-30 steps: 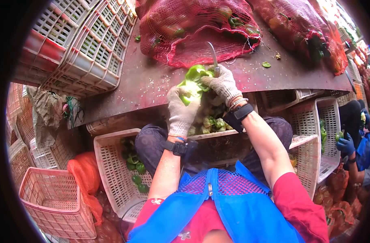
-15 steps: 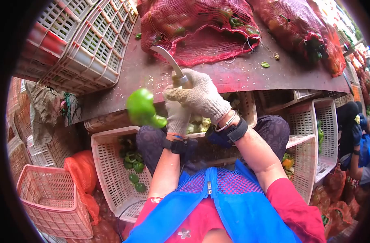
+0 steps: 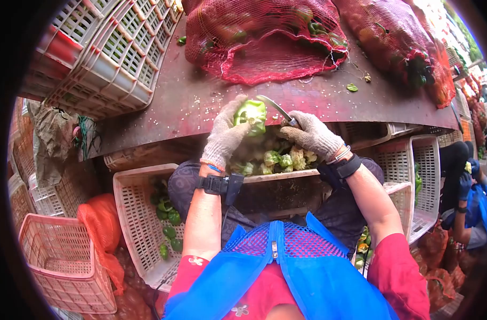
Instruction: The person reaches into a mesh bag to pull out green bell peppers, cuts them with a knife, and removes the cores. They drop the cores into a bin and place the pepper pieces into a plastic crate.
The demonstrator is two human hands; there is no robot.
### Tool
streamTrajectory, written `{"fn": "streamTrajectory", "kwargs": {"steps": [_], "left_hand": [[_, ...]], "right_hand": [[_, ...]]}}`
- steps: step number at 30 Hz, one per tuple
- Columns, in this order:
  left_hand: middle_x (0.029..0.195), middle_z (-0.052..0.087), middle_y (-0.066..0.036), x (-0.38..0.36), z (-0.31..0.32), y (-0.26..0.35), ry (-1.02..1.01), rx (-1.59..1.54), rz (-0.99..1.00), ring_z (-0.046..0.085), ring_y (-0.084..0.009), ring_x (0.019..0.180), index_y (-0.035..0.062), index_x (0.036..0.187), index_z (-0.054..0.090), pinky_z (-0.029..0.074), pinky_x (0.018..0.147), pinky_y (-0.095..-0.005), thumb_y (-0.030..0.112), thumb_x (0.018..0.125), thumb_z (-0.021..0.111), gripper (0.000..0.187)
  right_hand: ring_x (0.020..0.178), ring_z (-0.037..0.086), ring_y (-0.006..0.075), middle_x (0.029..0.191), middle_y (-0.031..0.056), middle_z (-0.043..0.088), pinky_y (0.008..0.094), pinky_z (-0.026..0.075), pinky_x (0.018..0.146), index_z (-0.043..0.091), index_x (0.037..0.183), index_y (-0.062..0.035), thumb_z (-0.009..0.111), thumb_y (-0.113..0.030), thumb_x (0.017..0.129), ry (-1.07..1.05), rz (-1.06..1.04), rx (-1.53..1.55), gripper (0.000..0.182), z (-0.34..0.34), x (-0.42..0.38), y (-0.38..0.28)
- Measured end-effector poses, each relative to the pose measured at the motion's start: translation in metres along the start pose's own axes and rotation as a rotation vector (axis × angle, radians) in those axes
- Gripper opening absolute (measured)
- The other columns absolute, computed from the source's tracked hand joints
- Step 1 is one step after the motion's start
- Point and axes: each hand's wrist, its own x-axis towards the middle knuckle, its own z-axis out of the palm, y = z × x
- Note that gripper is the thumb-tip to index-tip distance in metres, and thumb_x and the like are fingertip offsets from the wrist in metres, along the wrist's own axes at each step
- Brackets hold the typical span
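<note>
My left hand (image 3: 226, 132), in a pale knit glove, holds a green pepper (image 3: 251, 116) whose cut, hollow side shows. To its right my right hand (image 3: 309, 134), also gloved, is closed round the handle of a curved knife (image 3: 275, 109). The blade points up and left, its tip close to the pepper's upper right edge. Below both hands, pepper cores (image 3: 273, 158) lie in a crate between the knees. Several green peppers (image 3: 170, 232) rest in the crate (image 3: 142, 213) at lower left.
A red mesh sack (image 3: 265, 53) of peppers lies open on the table (image 3: 174, 101), with another sack (image 3: 384, 40) to its right. Stacked crates (image 3: 115, 58) stand at upper left, a pink crate (image 3: 62, 261) at lower left. A co-worker (image 3: 475, 197) is at far right.
My hands have moved apart, the right one with the knife to the right. The blurred green pepper at the left is gone from there, and a cut pepper is now in my left hand.
</note>
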Motion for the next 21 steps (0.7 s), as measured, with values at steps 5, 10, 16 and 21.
{"fn": "streamTrajectory", "kwargs": {"steps": [5, 10, 16, 21], "left_hand": [[0.126, 0.054, -0.012, 0.004, -0.004, 0.002, 0.029, 0.007, -0.012, 0.053, -0.0189, 0.116, -0.0014, 0.137, 0.04, 0.043, 0.1, -0.0305, -0.004, 0.076, 0.07, 0.069], [0.126, 0.053, -0.012, 0.004, 0.0, -0.003, 0.067, -0.086, -0.027, 0.052, -0.0189, 0.116, -0.0008, 0.134, 0.042, 0.042, 0.101, -0.031, -0.004, 0.077, 0.068, 0.063], [0.128, 0.052, -0.011, 0.004, -0.002, -0.017, 0.046, -0.066, 0.086, 0.05, -0.0192, 0.119, -0.0011, 0.136, 0.041, 0.039, 0.104, -0.0319, -0.006, 0.078, 0.061, 0.061], [0.13, 0.052, -0.013, 0.001, -0.004, -0.02, 0.068, -0.076, 0.093, 0.049, -0.02, 0.121, -0.0019, 0.137, 0.042, 0.038, 0.105, -0.0314, -0.007, 0.078, 0.054, 0.06]], "right_hand": [[0.075, 0.062, 0.0337, 0.08, 0.0181, 0.063, 0.0412, 0.048, 0.07, 0.06, 0.096, -0.0018, 0.065, -0.026, 0.083, -0.052, -0.049, -0.177, 0.028, -0.007, 0.005, 0.009], [0.08, 0.062, 0.0409, 0.081, 0.022, 0.064, 0.0455, 0.049, 0.071, 0.061, 0.095, -0.0027, 0.063, -0.021, 0.083, -0.039, 0.031, -0.345, 0.022, -0.008, 0.01, -0.012], [0.081, 0.064, 0.0405, 0.081, 0.0221, 0.065, 0.0471, 0.051, 0.073, 0.066, 0.087, -0.0029, 0.054, -0.013, 0.079, -0.046, -0.074, -0.64, 0.018, 0.004, 0.024, -0.01], [0.082, 0.065, 0.0385, 0.082, 0.0221, 0.066, 0.0458, 0.051, 0.073, 0.066, 0.087, -0.0032, 0.058, -0.016, 0.079, -0.004, -0.048, -0.629, 0.017, -0.002, -0.003, 0.003]]}}
